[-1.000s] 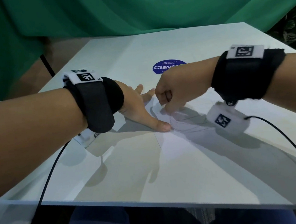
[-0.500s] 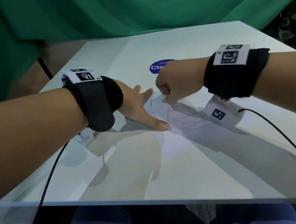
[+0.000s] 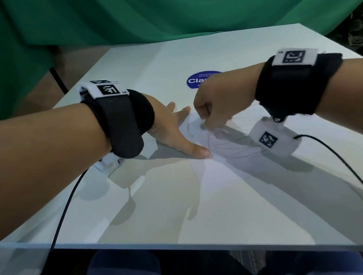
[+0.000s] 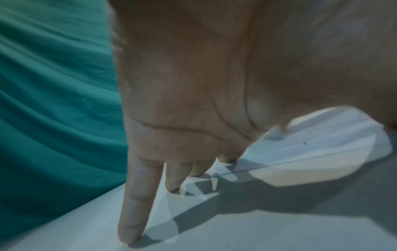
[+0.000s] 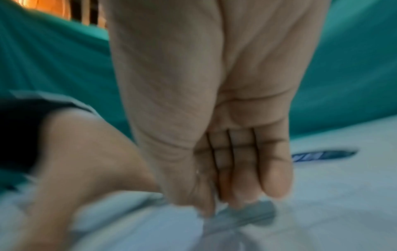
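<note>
A white paper sheet [image 3: 217,169] with thin pencilled arcs lies on the white table [image 3: 138,200]. My left hand [image 3: 186,132] lies flat on the sheet's left edge, fingers straight and thumb stretched out, pressing it down; the left wrist view shows the fingers [image 4: 137,203] touching the surface. My right hand [image 3: 206,120] hovers over the arcs with its fingers curled, pinching a small thin tool whose tip meets the paper. In the right wrist view the right hand [image 5: 225,203] is blurred and the tool shows only as a grey smear.
A round blue sticker [image 3: 198,79] sits on the table just beyond the hands. Green cloth [image 3: 159,8] hangs behind and to the left. Black cables [image 3: 63,215] [image 3: 350,168] trail from both wrists toward the near table edge.
The right hand has shifted slightly and turned at the wrist over the arcs. The left hand has stayed pressed on the paper.
</note>
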The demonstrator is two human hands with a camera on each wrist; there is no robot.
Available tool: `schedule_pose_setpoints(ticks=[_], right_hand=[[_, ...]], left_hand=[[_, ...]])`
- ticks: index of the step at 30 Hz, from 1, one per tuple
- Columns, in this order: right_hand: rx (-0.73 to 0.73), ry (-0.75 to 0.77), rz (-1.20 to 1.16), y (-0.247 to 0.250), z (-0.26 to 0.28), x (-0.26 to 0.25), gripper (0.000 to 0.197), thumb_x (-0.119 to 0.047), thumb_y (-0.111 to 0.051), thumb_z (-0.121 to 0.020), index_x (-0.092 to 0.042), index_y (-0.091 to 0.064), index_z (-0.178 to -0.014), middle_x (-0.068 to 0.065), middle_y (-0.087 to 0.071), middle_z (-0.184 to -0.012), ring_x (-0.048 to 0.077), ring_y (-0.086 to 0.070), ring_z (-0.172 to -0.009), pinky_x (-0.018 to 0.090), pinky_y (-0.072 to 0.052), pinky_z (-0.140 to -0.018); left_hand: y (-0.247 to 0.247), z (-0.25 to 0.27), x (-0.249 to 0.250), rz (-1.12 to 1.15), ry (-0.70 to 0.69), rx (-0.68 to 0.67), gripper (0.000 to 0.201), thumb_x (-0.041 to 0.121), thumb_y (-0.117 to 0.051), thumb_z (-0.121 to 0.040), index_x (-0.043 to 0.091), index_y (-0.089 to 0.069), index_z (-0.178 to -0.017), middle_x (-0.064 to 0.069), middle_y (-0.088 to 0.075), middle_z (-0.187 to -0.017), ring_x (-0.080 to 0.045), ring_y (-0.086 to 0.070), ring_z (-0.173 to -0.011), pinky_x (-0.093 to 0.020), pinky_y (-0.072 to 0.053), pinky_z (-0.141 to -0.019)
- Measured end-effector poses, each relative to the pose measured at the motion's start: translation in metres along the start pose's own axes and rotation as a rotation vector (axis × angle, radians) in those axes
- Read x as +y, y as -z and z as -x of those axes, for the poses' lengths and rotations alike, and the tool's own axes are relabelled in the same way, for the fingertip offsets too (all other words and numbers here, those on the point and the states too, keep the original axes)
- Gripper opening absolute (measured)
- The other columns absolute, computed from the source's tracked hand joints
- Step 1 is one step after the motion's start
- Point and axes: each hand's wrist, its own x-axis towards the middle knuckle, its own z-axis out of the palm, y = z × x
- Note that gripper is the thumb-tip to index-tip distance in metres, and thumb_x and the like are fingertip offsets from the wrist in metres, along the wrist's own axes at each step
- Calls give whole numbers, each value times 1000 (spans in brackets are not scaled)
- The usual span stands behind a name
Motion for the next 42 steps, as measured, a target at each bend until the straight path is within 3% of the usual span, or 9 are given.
schedule_pose_setpoints(ticks=[3,8,14,18,22,27,31,35,42], right_hand=[[96,-45,59,1,-6,8,12,-30,-71,-85,-19,-68,-81,-3,-75,-79,20,-65,-75,32,-52,-66],[-37,57,-9,-6,7,-2,21,-46,-72,-85,-27,-67,-79,-6,-74,-76,14,-69,-69,31,-55,-63],[60,-2,51,-5,2,9,14,-35,-72,-83,-23,-68,-78,-4,-73,-80,20,-68,-77,32,-54,-66],[-27,24,-8,-7,11,3,21,-46,-71,-84,-25,-69,-81,-6,-75,-75,17,-70,-72,34,-57,-68],[58,-49,61,-3,6,13,15,-34,-70,-86,-19,-70,-80,-2,-74,-78,21,-66,-73,31,-52,-64],[-63,26,-21,-8,12,-1,21,-44,-72,-84,-23,-70,-82,-3,-76,-75,15,-68,-65,28,-53,-60],[26,-87,22,-1,5,13,18,-36,-70,-83,-19,-71,-77,-1,-77,-74,21,-69,-70,31,-54,-65],[-50,25,12,-10,12,-3,18,-39,-71,-84,-23,-69,-78,-2,-75,-76,18,-68,-67,31,-53,-60],[11,-60,29,-5,8,11,16,-35,-71,-81,-20,-70,-74,-2,-75,-75,21,-67,-69,33,-54,-64]], left_hand=[[0,-1,-2,-10,-3,5,143,110,-45,-51,48,28,-157,7,28,-171,-22,0,-161,-48,-7,-125],[0,-3,-2,-2,-8,7,146,111,-46,-46,49,27,-157,5,27,-171,-25,-3,-161,-49,-11,-124],[2,-3,1,-18,11,13,145,110,-45,-49,47,27,-157,4,26,-172,-26,-14,-160,-46,-15,-123],[2,0,3,-6,16,19,143,108,-47,-51,47,26,-158,5,25,-172,-25,-12,-160,-45,-15,-123],[4,3,5,-12,26,16,141,107,-47,-54,46,24,-159,4,24,-172,-24,-13,-160,-44,-14,-123],[4,6,7,-14,23,22,141,106,-48,-55,44,23,-160,0,21,-173,-26,-13,-160,-43,-16,-122],[6,9,8,-27,32,28,136,103,-47,-62,41,23,-161,2,19,-174,-21,-8,-161,-42,-12,-123],[5,9,9,-42,22,32,140,105,-47,-57,42,22,-161,0,16,-175,-24,-10,-160,-43,-14,-123],[6,9,9,-30,28,20,138,104,-48,-58,43,23,-160,2,21,-173,-24,-10,-160,-44,-14,-123]])
